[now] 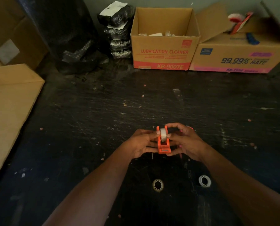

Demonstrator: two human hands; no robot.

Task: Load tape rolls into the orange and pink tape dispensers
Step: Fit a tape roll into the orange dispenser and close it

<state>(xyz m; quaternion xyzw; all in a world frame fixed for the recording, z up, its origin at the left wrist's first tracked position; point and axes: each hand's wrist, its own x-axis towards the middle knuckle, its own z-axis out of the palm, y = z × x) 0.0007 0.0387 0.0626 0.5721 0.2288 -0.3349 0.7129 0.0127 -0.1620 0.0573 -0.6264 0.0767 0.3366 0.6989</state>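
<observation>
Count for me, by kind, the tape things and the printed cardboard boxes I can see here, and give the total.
Orange plastic tape dispenser, held in both hands: 1
White tape roll seated in that dispenser: 1
Ring-shaped tape rolls lying on the dark table: 2, one and one
Printed brown cardboard boxes at the back: 2, one and one
Total: 6

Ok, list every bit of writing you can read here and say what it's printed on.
"LUBRICATION CLEANER": front of the open cardboard box.
"KB-9007E": red band along that box's bottom.
"99.99% RATE": front of the right-hand cardboard box.
Too blurred to read: small print and logos on both boxes, the right box's pink-band code.
None shows on the orange dispenser.
</observation>
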